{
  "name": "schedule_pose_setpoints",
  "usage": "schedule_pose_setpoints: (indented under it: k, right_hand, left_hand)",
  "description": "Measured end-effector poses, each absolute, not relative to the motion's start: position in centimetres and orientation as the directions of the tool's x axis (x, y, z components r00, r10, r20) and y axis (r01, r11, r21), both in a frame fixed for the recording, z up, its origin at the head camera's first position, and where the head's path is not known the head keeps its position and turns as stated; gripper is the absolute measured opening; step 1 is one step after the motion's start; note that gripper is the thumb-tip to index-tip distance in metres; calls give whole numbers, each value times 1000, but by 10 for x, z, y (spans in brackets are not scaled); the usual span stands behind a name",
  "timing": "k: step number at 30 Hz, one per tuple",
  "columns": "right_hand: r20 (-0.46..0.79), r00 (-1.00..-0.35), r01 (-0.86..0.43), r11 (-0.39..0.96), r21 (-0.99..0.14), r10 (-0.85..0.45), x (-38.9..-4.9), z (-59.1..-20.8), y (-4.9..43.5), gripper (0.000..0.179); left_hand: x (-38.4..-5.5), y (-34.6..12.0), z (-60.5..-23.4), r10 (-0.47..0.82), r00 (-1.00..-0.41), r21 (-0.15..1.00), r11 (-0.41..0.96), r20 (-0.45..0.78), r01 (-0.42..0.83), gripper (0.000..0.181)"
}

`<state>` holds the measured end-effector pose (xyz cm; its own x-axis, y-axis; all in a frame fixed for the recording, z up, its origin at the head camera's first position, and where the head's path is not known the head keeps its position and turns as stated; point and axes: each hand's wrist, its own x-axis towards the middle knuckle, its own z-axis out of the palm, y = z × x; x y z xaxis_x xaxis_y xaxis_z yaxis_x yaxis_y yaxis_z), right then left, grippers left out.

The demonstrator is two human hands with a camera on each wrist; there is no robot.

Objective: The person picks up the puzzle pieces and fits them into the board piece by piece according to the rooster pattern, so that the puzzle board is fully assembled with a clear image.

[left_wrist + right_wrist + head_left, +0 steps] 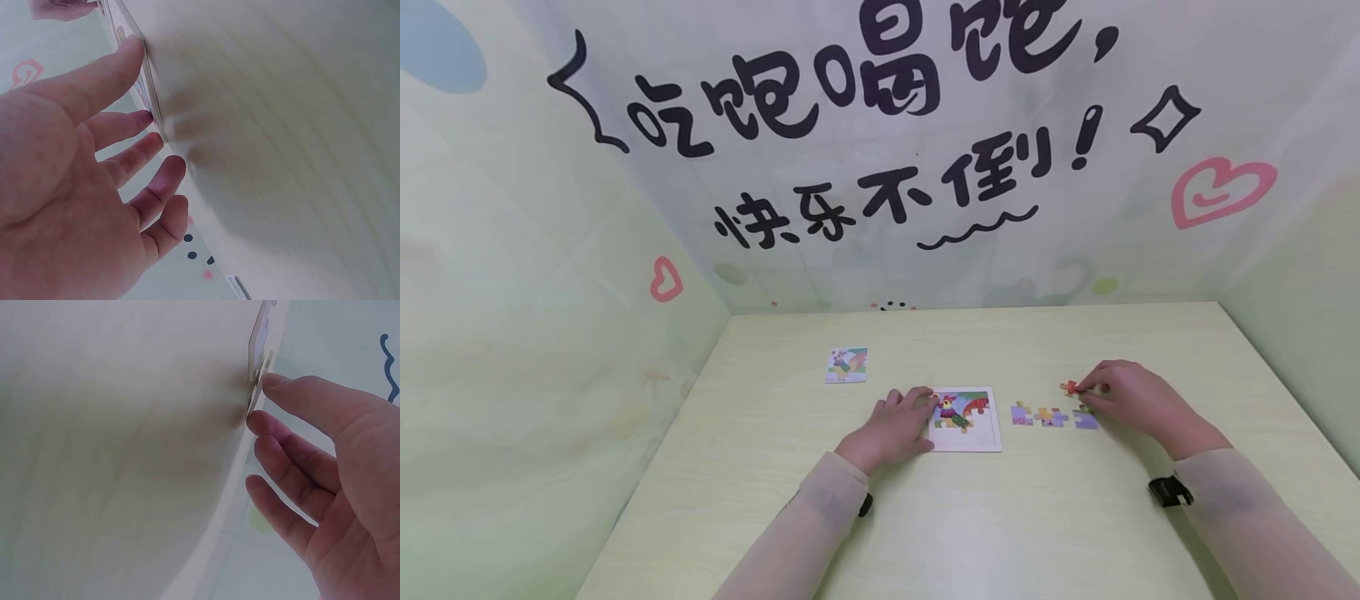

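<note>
A white-framed jigsaw board [998, 421] lies on the table, partly filled with a picture of a rooster. My left hand [891, 429] rests at its left side, thumb and fingertips touching the edge; in the left wrist view the fingers [165, 178] are spread and loosely bent. To the right of the board, my right hand [1131, 400] pinches a red-orange puzzle piece [1070, 388] between thumb and forefinger. In the right wrist view that puzzle piece [257, 390] appears edge-on. Below it lie loose pieces: a purple one [1022, 414], an orange-purple one [1051, 417] and another purple one [1086, 419].
A small square picture card [847, 365] of a rooster lies at the back left of the pale wooden table [970, 517]. A printed fabric wall [820, 275] rises behind the table's far edge, with side walls left and right. Both wrists carry black devices [1169, 492].
</note>
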<state>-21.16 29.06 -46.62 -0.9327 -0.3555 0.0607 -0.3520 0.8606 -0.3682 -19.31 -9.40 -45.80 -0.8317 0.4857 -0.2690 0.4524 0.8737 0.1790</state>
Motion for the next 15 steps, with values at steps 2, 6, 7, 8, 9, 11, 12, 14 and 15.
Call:
schedule_pose_setpoints:
  k: [2,6,7,8,9,11,12,14,15]
  right_hand:
    - [67,-932,-355,859,-368,-356,-211,-467,291,12]
    - [73,-933,-353,856,-377,-352,-209,-467,290,13]
    - [77,-933,-355,856,-377,-353,-209,-468,290,13]
    - [79,-933,-354,856,-376,-351,-209,-468,289,13]
    - [85,-933,-356,857,-373,-351,-208,-467,288,12]
    - [96,-930,-365,856,-366,-355,-207,-467,286,12]
    - [102,-928,-371,854,-364,-359,-207,-466,286,12]
    - [115,-923,-384,850,-360,-368,-206,-465,284,13]
    - [122,-919,-393,847,-358,-375,-205,-464,283,13]
  left_hand:
    - [-193,-94,-458,485,-832,180,874,-270,452,76]
    - [-193,-94,-459,484,-832,184,875,-272,448,76]
    - [-193,-93,-459,484,-832,184,875,-271,449,76]
    - [-193,-93,-459,483,-833,183,875,-270,449,76]
    - [-193,-93,-459,484,-833,183,875,-270,449,76]
    - [-194,-93,-459,485,-832,180,874,-269,451,76]
    - [-194,-93,-459,486,-832,180,874,-269,452,76]
    - [-194,-93,-460,486,-832,179,873,-268,453,76]
    - [-194,-93,-460,487,-832,179,873,-268,453,76]
